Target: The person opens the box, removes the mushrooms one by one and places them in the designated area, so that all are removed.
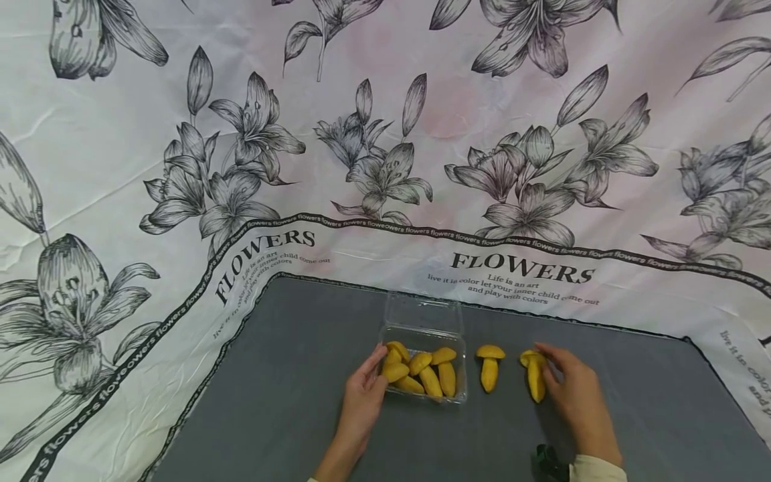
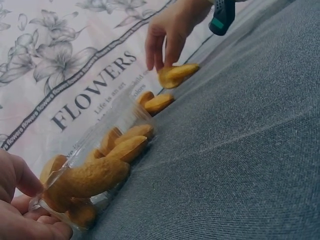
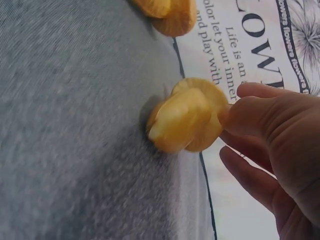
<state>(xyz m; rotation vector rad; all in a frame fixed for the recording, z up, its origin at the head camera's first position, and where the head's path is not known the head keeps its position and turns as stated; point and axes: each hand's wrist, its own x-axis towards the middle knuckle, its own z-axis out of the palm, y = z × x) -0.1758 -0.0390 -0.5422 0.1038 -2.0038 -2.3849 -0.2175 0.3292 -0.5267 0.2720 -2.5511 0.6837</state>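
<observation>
Here, yellow mushroom (image 1: 535, 380) in right hand (image 1: 577, 393)

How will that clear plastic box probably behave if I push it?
The clear plastic box would probably flex, as its walls look thin. Its low, wide shape suggests sliding rather than tipping. The yellow mushrooms inside may shift, since they lie loosely piled.
</observation>
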